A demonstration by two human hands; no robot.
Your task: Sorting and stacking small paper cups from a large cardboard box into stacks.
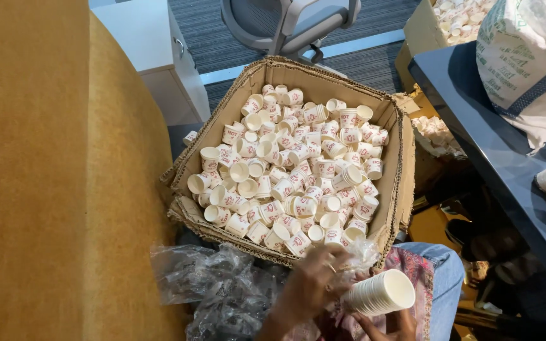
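Observation:
A nested stack of small white paper cups (382,293) lies on its side at the bottom of the view, partly in a clear plastic sleeve. My left hand (308,284), blurred, grips the sleeve end of the stack from above. My right hand (392,323) supports the stack from below, mostly hidden under it. Just beyond my hands stands an open cardboard box (394,129) filled with several loose white paper cups (298,170) with red print.
Crumpled clear plastic bags (216,284) lie left of my hands. A tan upholstered surface (52,177) fills the left side. A dark table (494,158) with a printed white sack (529,63) is at right. An office chair (292,25), a white cabinet (153,50) and another box of cups (456,19) stand behind.

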